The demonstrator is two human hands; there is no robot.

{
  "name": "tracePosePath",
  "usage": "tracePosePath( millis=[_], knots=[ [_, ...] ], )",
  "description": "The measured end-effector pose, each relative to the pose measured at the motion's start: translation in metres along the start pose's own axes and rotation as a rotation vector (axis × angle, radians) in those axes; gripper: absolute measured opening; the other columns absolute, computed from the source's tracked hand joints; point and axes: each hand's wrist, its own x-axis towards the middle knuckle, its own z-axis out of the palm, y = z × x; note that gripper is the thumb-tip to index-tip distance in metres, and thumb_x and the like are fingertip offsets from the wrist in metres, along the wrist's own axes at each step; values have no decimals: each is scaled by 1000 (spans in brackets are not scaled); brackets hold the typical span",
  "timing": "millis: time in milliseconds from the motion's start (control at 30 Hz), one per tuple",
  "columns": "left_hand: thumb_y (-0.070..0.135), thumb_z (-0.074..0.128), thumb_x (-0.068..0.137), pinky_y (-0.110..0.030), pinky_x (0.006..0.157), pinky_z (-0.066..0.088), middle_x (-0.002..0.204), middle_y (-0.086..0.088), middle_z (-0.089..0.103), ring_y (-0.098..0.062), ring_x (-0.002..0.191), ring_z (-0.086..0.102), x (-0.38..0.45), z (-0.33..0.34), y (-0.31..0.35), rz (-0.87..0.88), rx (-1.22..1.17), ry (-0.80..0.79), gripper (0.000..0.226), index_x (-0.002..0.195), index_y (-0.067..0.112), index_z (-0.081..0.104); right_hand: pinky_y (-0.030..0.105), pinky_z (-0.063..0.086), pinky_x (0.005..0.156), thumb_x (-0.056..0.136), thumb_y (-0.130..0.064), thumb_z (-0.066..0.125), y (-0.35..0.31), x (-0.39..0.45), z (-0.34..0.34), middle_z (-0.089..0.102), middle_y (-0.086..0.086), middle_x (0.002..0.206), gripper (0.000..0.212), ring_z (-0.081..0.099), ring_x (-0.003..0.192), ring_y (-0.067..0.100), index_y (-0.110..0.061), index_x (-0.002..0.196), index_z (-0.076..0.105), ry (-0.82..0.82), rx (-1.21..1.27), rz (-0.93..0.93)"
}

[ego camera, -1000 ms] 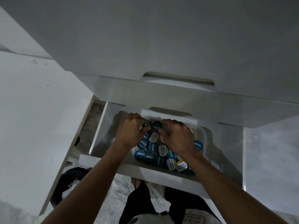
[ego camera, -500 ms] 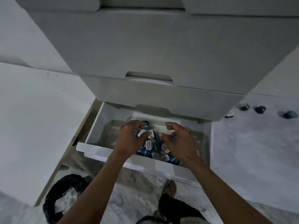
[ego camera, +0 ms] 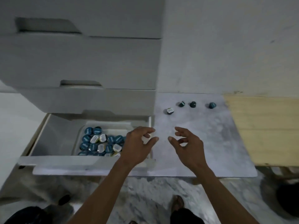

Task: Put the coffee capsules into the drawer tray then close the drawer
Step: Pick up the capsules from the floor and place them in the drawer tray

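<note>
The white drawer [ego camera: 53,160] stands pulled out at the lower left. Inside it a clear tray [ego camera: 77,139] holds several blue and white-topped coffee capsules [ego camera: 100,141]. Several loose capsules lie on the grey marble counter to the right: one white-topped capsule [ego camera: 169,111] and three dark teal ones, at left [ego camera: 181,104], middle [ego camera: 192,104] and right [ego camera: 212,105]. My left hand [ego camera: 137,146] hovers over the drawer's right edge, fingers apart and empty. My right hand [ego camera: 187,144] hovers above the counter, open and empty, well short of the loose capsules.
Closed white drawers [ego camera: 80,62] stack above the open one. A pale wooden board [ego camera: 262,130] borders the counter on the right. Below are marble floor, my foot [ego camera: 178,204] and a dark bin bag [ego camera: 24,215] at the bottom left.
Both hands have left the capsule tray and moved right and up, now empty. The view has swung right, bringing the counter and loose capsules into sight.
</note>
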Motion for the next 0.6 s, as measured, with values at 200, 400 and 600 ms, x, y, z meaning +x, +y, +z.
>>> tracePosePath(
  millis=[200, 400, 600],
  knots=[
    [28, 78, 80, -20, 69, 53, 97, 16, 67, 0, 85, 63, 52, 87, 45, 10, -21, -80, 25, 104, 23, 72, 5, 46, 60, 81, -38, 76, 50, 45, -83, 68, -10, 99, 40, 63, 76, -6, -27, 117, 64, 87, -1, 70],
    [29, 78, 80, -20, 68, 51, 99, 13, 69, 0, 83, 63, 115, 195, 52, -83, 40, -88, 28, 105, 21, 70, 5, 45, 57, 82, -38, 74, 127, 135, -146, 68, -11, 101, 39, 63, 73, -3, -27, 118, 63, 54, -57, 139],
    [24, 72, 86, -26, 82, 51, 118, -2, 66, -12, 93, 61, 180, 278, 35, -247, 142, -81, 39, 122, 16, 62, 18, 51, 64, 86, -31, 71, 193, 220, -171, 67, -3, 111, 38, 65, 77, 5, -23, 122, 61, -16, -122, 214]
  ],
)
